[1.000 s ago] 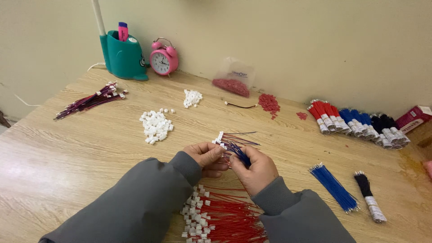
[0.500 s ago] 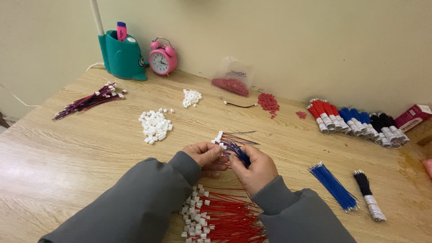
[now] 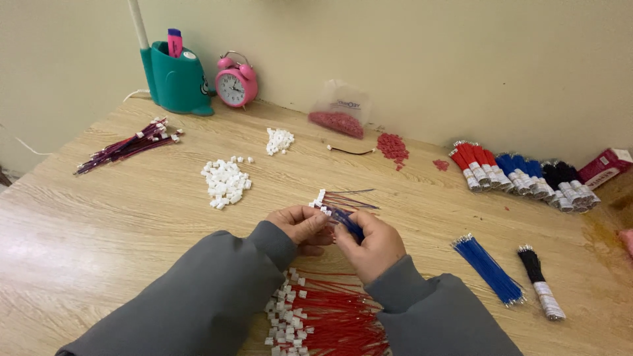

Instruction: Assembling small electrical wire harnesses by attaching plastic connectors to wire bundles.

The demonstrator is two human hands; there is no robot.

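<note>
fingers (image 3: 315,223) of the left hand (image 3: 303,225) are curling in tight, pinching a small white connector (image 3: 321,200) at the head of a thin bundle of blue and red wires (image 3: 347,209) — and the right hand (image 3: 373,240) is closing round the blue strands just beside it, thumb and fingertips pressing in from the right. both hands are meeting over the wooden table (image 3: 119,224), touching or nearly so, with the wire tails fanning out and up toward the far edge

compared with the views half a second and a second ago, almost nothing is shifting: same grip, same spot above the table, same fan of wires. judging from that, the fiddly fitting work at the connector is going on in place rather than moving on to a fresh piece — exactly which wire is being worked is too small to tell

below the wrists a heap of red wires with white connectors (image 3: 330,316) is lying between the grey sleeves. ahead, a pile of loose white connectors (image 3: 225,181) and a smaller white pile (image 3: 279,140) are sitting well apart from the hands. to the right, a blue wire bundle (image 3: 489,269) and a black wire bundle (image 3: 537,280) are resting side by side, with rows of banded red, blue and black bundles (image 3: 521,175) near the wall. far left, a purple-red finished bunch (image 3: 125,146), a teal pen holder (image 3: 175,79) and a pink alarm clock (image 3: 235,82) are standing by
</note>
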